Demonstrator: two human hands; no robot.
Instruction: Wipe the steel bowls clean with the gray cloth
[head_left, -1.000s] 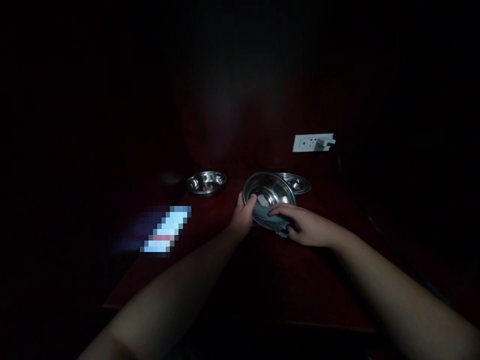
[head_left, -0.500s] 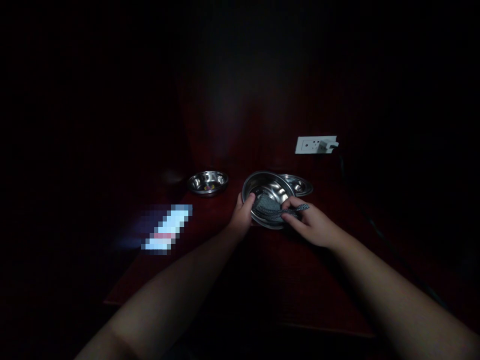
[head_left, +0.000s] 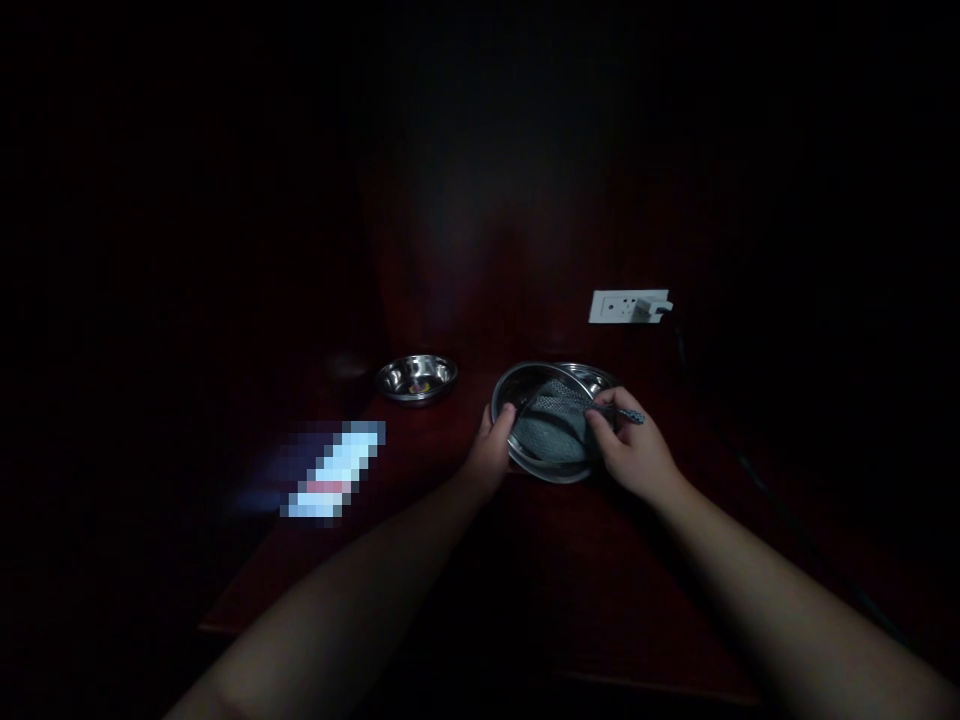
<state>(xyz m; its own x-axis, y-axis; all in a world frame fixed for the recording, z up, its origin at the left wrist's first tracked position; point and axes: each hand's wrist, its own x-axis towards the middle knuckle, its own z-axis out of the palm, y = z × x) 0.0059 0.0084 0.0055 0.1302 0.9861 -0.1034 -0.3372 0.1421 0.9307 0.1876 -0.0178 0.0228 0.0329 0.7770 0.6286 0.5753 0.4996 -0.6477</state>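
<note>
A shiny steel bowl [head_left: 519,384] is tilted toward me above the dark red table [head_left: 637,600]. My left hand [head_left: 489,450] grips its left rim, with the thumb over the edge. Inside lies a grey-green patterned cloth [head_left: 553,435], spread over much of the lower wall. My right hand [head_left: 637,452] pinches this cloth at the bowl's right rim, and a twisted end sticks out past the fingers. The fingers beneath the bowl are hidden. Partly covered by the bowl, a round steel lid or plate [head_left: 592,376] lies behind it.
A second steel bowl [head_left: 418,397] stands to the left, with a small coloured mark inside. Nearer me glows a pixelated bright rectangle [head_left: 337,475]. On the back wall is a white socket plate [head_left: 611,306] with a plug [head_left: 655,308]. A dark cable [head_left: 757,478] runs along the right.
The cloth has opened out across the inside of the bowl, where it was bunched before. Bowl and both hands sit slightly lower and to the right; the whole view has also shifted down.
</note>
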